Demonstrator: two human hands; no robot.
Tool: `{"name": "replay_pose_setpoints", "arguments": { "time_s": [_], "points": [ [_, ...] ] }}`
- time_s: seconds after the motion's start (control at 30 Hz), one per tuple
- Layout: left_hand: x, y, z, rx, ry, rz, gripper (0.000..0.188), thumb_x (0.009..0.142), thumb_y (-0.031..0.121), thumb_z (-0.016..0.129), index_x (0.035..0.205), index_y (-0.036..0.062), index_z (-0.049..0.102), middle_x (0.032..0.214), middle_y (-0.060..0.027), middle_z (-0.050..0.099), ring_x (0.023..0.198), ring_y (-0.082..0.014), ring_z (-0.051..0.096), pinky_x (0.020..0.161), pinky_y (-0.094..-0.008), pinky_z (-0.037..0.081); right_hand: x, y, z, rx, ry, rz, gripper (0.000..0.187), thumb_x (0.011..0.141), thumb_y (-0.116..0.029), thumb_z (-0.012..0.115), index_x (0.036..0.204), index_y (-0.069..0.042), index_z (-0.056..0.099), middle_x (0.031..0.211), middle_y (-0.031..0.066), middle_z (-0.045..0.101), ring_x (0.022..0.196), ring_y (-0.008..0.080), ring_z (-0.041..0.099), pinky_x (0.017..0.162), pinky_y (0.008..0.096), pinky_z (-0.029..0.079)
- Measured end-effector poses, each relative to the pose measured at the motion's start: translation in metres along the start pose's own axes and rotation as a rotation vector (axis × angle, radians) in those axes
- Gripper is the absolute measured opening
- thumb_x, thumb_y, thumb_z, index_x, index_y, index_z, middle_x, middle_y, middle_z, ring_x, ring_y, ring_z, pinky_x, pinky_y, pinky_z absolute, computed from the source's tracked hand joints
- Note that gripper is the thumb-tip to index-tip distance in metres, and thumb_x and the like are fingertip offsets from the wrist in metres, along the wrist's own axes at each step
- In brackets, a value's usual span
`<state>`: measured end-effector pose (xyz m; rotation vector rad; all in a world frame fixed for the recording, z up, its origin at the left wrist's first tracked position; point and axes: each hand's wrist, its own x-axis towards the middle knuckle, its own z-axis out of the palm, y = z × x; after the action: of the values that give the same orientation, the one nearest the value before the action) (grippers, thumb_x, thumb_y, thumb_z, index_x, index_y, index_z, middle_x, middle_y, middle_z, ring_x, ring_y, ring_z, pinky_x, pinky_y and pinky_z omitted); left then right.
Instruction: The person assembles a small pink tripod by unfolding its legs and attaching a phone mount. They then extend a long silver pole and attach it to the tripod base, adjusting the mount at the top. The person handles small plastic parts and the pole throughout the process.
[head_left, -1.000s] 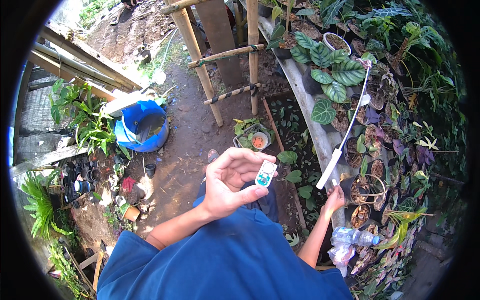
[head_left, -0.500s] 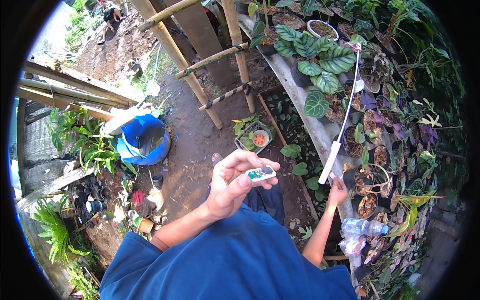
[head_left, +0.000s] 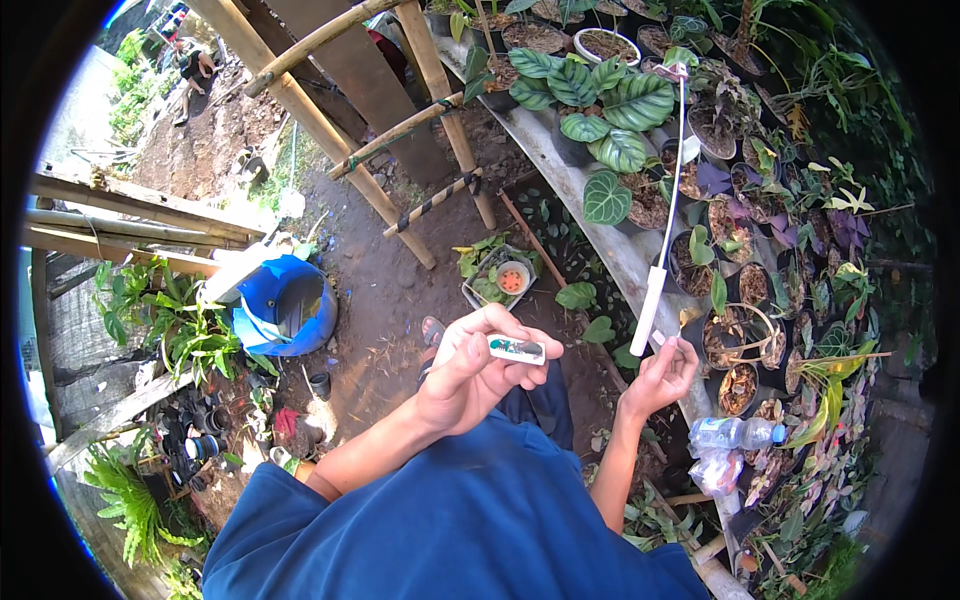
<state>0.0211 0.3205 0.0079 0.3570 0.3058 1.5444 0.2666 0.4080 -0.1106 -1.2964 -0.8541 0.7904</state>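
My left hand (head_left: 468, 372) is closed around a small white electronic device (head_left: 516, 349) in front of my chest. One face of the device shows a green circuit board and a dark part beside it. My right hand (head_left: 657, 378) is over the edge of the plant bench, its fingers loosely curled and apart, with nothing clearly in them. Just beyond its fingertips lies a small whitish piece (head_left: 657, 338), partly hidden. A white handle (head_left: 650, 311) with a long thin white rod (head_left: 675, 190) rests on the bench beside that hand.
Potted plants (head_left: 640, 104) crowd the bench on the right, with a plastic bottle (head_left: 735, 433) at its edge. A bamboo ladder-like frame (head_left: 425, 120) stands ahead. To the left is a blue drum (head_left: 285, 306). A crate (head_left: 500, 275) sits on the soil floor. A person (head_left: 193, 70) is far off.
My right hand has lifted slightly off the bench edge, and its fingers have loosened and spread. The device has tilted in my left hand. The whole view has shifted a little.
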Motion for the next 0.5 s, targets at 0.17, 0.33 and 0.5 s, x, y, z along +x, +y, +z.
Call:
{"name": "replay_pose_setpoints", "arguments": {
  "time_s": [0.17, 0.33, 0.5],
  "points": [
    [0.002, -0.002, 0.003, 0.092, -0.069, -0.066, 0.041, 0.095, 0.034, 0.073, 0.115, 0.0000, 0.060, 0.125, -0.0298, 0.064, 0.107, -0.0270, 0.069, 0.093, -0.0376, 0.056, -0.020, -0.091, 0.045, 0.298, -0.557, -0.169, 0.019, 0.090, -0.007, 0.070, 0.104, 0.006, 0.066, 0.080, 0.0082, 0.060, 0.064, 0.0114, 0.057, 0.056, 0.0244, 0.048],
    [-0.001, -0.001, 0.009, 0.196, -0.089, -0.059, 0.037, 0.093, 0.026, 0.076, 0.114, -0.0027, 0.066, 0.125, -0.0271, 0.065, 0.115, -0.0303, 0.066, 0.102, -0.0429, 0.051, -0.016, -0.133, 0.066, 0.323, -0.949, -0.441, 0.023, 0.073, -0.003, 0.082, 0.093, 0.003, 0.073, 0.085, 0.0143, 0.069, 0.073, 0.0219, 0.068, 0.064, 0.0297, 0.056],
    [-0.006, -0.001, 0.010, 0.285, -0.097, -0.005, 0.038, 0.093, 0.022, 0.075, 0.119, -0.0050, 0.067, 0.125, -0.0260, 0.066, 0.118, -0.0305, 0.065, 0.105, -0.0447, 0.049, -0.014, -0.144, 0.071, 0.393, -1.062, -0.477, 0.026, 0.068, -0.001, 0.086, 0.092, 0.000, 0.076, 0.085, 0.0122, 0.070, 0.074, 0.0209, 0.070, 0.064, 0.0300, 0.057]
  ]
}}
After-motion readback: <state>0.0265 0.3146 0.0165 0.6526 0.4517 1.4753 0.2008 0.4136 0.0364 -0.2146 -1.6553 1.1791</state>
